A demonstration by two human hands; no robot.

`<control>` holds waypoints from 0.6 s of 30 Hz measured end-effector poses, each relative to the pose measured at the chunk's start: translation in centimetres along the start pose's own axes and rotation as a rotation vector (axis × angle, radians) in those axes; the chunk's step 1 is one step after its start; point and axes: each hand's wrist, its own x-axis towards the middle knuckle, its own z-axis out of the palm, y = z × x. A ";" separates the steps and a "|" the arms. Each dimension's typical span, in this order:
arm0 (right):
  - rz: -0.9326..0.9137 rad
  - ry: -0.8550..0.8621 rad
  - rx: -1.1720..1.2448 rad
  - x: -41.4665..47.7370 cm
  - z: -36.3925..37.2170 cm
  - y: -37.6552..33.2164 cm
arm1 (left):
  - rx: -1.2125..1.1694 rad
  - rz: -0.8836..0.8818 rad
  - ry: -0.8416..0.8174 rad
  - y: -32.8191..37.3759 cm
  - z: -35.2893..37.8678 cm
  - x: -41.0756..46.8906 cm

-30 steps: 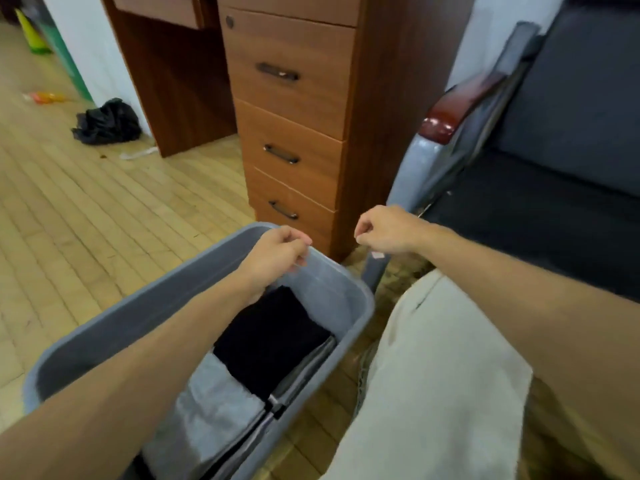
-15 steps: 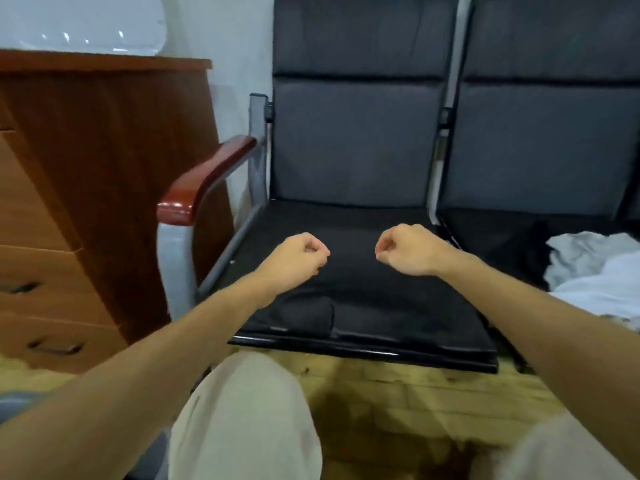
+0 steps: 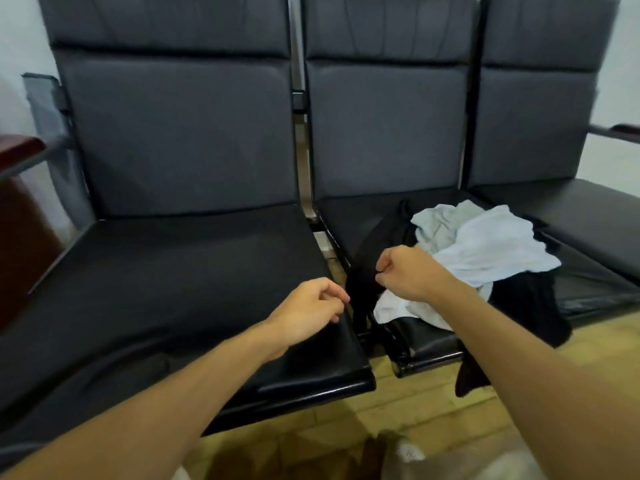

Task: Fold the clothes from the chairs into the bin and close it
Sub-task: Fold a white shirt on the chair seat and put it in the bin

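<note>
A pile of clothes lies on the middle chair (image 3: 346,216): a pale blue-white garment (image 3: 491,247) on top, a pale grey one (image 3: 440,220) behind it, and a black garment (image 3: 530,306) that hangs over the seat's front edge. My right hand (image 3: 405,271) hovers at the pile's left edge with its fingers curled in, and I see nothing in it. My left hand (image 3: 308,306) is loosely closed over the front right corner of the left chair's bare seat (image 3: 173,271). The bin is out of view.
Three dark padded chairs stand in a row against a white wall. The right chair's seat (image 3: 581,209) holds nothing. A wooden armrest (image 3: 20,147) sticks out at the far left and another (image 3: 623,129) at the far right. Wooden floor (image 3: 415,403) shows below the seats.
The view has swung right from the bin and drawers to the chairs. Both closed hands have moved right with it, and my right hand now reaches the pile on the middle chair.
</note>
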 end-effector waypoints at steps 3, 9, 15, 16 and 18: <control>0.053 -0.030 -0.119 -0.3 -0.6 3.1 | 0.064 0.032 -0.001 0.2 1.5 1.6; 0.124 -0.250 -0.251 -1.0 -0.6 6.9 | 0.428 0.175 0.077 0.2 4.2 4.5; 0.125 -0.119 -0.178 -0.7 -0.8 7.7 | 0.553 0.275 0.210 0.7 6.2 6.0; 0.129 -0.107 -0.154 -0.7 -0.9 7.8 | 0.503 0.280 0.226 0.8 6.3 6.2; 0.144 -0.093 -0.092 -0.8 -1.0 7.6 | 0.256 0.237 0.222 1.1 6.3 6.4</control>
